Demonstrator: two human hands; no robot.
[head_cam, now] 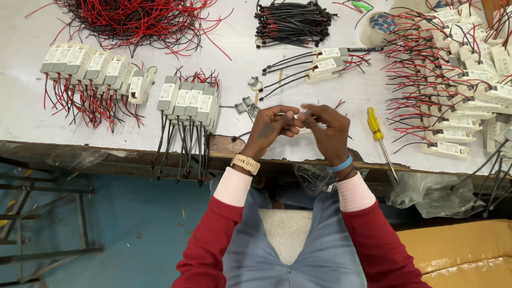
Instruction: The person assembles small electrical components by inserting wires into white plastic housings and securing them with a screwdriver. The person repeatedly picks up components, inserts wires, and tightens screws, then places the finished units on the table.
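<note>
**Small white part pinched between both hands at the table edge**

The small white part (305,118) sits between my two hands, just above the front edge of the white table (26,106). It is mostly hidden by the fingers, so I cannot tell exactly what kind of piece it is. My left hand (271,128) closes its fingertips on one end, and my right hand (329,130) closes on the other end; both grips look tight, fingers curled in. I judge that I hold it near my body to see the fine detail better.

Just behind the hands lie some small grey clips (246,105). At the right, near my right hand, a yellow-handled screwdriver (380,140) rests on the table, easy to reach. At the left stands a row of grey boxes with black wires (189,101) hanging over the edge. Farther left is a row of white boxes with red and black wires (90,69). At the far right a big heap of wired white boxes (464,85) is piled.
</note>
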